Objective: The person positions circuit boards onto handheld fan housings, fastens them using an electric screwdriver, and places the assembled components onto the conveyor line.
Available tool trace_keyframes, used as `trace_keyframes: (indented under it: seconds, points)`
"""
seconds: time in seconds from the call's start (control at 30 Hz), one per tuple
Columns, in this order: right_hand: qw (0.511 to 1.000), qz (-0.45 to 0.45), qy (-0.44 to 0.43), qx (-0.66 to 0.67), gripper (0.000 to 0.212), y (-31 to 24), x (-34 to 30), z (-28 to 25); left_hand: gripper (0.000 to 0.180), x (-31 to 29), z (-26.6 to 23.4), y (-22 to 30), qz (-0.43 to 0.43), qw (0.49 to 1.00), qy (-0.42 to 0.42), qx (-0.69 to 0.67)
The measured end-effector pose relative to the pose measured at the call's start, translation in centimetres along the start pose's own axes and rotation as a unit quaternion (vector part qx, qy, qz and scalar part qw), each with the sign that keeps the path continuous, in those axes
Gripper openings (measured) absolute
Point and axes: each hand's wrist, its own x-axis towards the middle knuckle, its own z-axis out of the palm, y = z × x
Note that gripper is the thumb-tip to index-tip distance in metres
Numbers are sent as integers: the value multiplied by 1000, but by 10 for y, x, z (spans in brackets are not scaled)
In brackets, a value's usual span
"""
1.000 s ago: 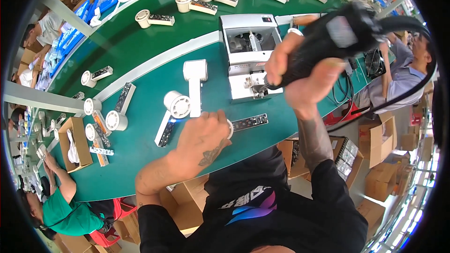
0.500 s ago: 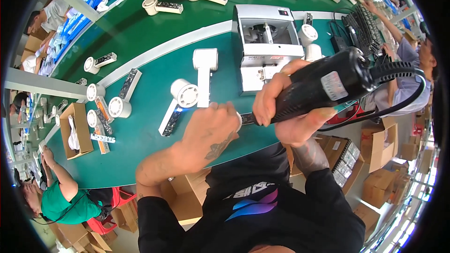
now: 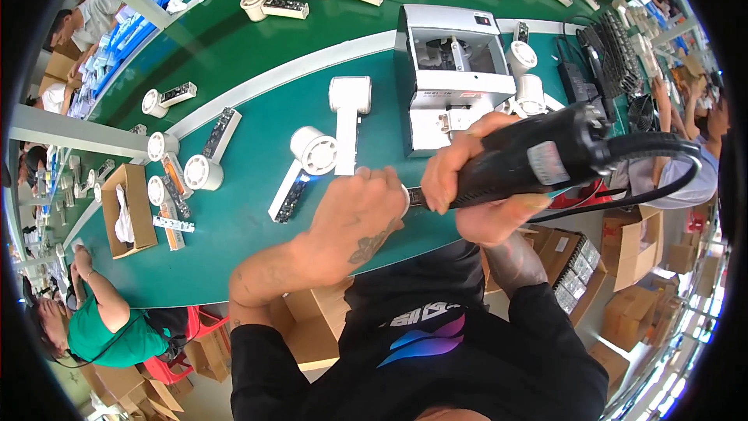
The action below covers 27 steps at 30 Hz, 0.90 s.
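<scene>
My right hand (image 3: 483,179) is wrapped around a black electric screwdriver (image 3: 538,160), tilted with its corded end up to the right. My left hand (image 3: 354,210) is closed on a handheld fan (image 3: 406,199), of which only a white rim and a dark strip of the handle show; the rest is under my fingers. The screwdriver's tip is hidden behind my right fingers, close to that handle. Just beyond my left hand lie a white fan (image 3: 348,117), face down, and another fan (image 3: 314,151) with its circuit board showing.
A silver screw feeder (image 3: 456,70) stands beyond my right hand. More fans (image 3: 204,172) lie on the green table at left, by a cardboard box (image 3: 128,214). Several fans rest on the far green belt (image 3: 234,43). A co-worker in green (image 3: 117,327) sits at left. The screwdriver's cable (image 3: 686,175) loops right.
The view has shifted slightly, so the table's things sit a little differently in the picture. Both hands keep their hold, and the screwdriver tilts a little lower at its corded end.
</scene>
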Motion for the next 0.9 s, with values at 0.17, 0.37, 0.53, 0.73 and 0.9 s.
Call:
trace_keyframes:
  seconds: [0.17,0.37,0.53,0.73,0.9]
  points:
    - [999,-14,-13,29,107,-3,3,-6,59,2,-5,0,-8,998,-63,9]
    - [903,-430,-1,18,98,-42,54,-48,42,-1,-4,0,10,1000,5,-25]
    - [730,-448,297,-423,80,-41,113,-112,23,0,1,-3,41,996,39,-62]
    - [962,-206,-179,23,104,-82,70,-60,20,-2,0,1,11,999,28,-36]
    - [956,-195,61,-209,96,-37,73,-14,19,-1,2,-7,15,998,28,-53]
